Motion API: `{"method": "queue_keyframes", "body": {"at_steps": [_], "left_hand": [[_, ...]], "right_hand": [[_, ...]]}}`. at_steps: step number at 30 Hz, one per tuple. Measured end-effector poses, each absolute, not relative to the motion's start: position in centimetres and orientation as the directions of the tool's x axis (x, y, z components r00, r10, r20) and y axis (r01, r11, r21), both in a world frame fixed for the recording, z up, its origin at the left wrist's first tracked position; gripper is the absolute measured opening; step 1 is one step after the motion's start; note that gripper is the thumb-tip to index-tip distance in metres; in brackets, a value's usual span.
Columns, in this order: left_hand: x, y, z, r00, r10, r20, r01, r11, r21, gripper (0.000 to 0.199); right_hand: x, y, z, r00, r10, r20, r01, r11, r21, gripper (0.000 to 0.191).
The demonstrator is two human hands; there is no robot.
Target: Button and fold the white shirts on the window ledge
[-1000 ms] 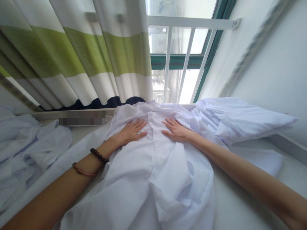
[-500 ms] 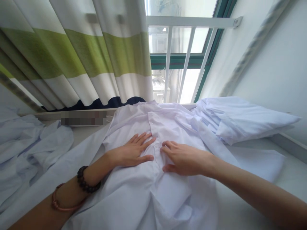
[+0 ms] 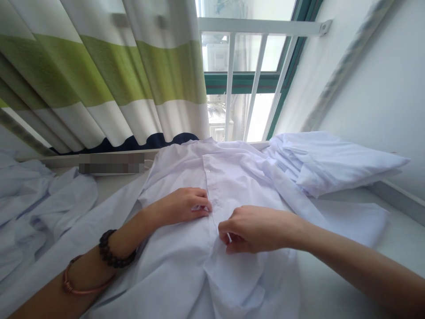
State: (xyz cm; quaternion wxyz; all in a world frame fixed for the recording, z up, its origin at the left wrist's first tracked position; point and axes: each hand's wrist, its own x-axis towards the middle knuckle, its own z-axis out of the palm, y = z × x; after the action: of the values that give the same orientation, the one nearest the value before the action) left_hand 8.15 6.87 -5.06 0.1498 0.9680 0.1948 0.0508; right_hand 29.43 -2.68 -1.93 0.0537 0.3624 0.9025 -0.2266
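A white button-front shirt (image 3: 179, 257) lies spread out, front side up, with its sleeves reaching out to both sides. One small button (image 3: 208, 171) shows high on its placket. My left hand (image 3: 186, 206) rests on the cloth left of the placket, thumb and fingers curled together at the placket's edge. Lower down and to the right, my right hand (image 3: 254, 228) has its fingers bent and thumb drawn in, pinching at the shirt front. The fingers hide what exactly is between the tips.
Crumpled white cloth (image 3: 66, 195) lies at the left. A folded white stack, perhaps a pillow (image 3: 345, 164), sits at the back right. Behind the shirt stand a white railing (image 3: 259, 27), a window and a green-and-white curtain (image 3: 109, 75). A wall (image 3: 392, 102) bounds the right.
My left hand has gone from lying flat with fingers spread to a curled pinch at the placket. My right hand has moved slightly down, its fingers closing further. The view has shifted slightly.
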Motion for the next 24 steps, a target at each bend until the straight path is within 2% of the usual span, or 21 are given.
{"method": "queue_keyframes", "body": {"at_steps": [3,7,10,12,17,20,24], "left_hand": [[7.6,7.1,-5.2,0.881,0.474,0.014,0.447,-0.841,0.305,0.021],[6.9,7.3,-5.2,0.815,0.578,-0.033,0.569,-0.789,0.232,0.053],[6.6,7.3,-5.2,0.806,0.584,-0.098,0.591,-0.783,0.192,0.066],[6.6,7.3,-5.0,0.816,0.567,-0.115,0.578,-0.788,0.212,0.064],[6.7,6.6,-3.1,0.815,0.573,-0.087,0.571,-0.769,0.289,0.037],[6.8,5.8,-1.8,0.816,0.561,-0.139,0.573,-0.753,0.323,0.032],[7.5,5.0,-1.5,0.806,0.547,-0.227,0.592,-0.737,0.327,0.028]], "right_hand": [[29.0,-3.5,-2.0,-0.737,0.582,-0.344,0.676,0.636,-0.371,0.028],[28.4,-3.9,-2.1,-0.710,0.557,-0.432,0.697,0.646,-0.313,0.037],[28.5,-3.5,-1.8,-0.707,0.502,-0.499,0.704,0.566,-0.428,0.040],[28.7,-3.3,-1.6,-0.708,0.494,-0.504,0.705,0.520,-0.482,0.046],[29.0,-3.6,-1.5,-0.719,0.593,-0.363,0.695,0.617,-0.369,0.041],[28.9,-3.8,-1.8,-0.731,0.583,-0.355,0.682,0.632,-0.368,0.040],[28.4,-4.1,-2.1,-0.756,0.528,-0.388,0.655,0.632,-0.416,0.056]]}}
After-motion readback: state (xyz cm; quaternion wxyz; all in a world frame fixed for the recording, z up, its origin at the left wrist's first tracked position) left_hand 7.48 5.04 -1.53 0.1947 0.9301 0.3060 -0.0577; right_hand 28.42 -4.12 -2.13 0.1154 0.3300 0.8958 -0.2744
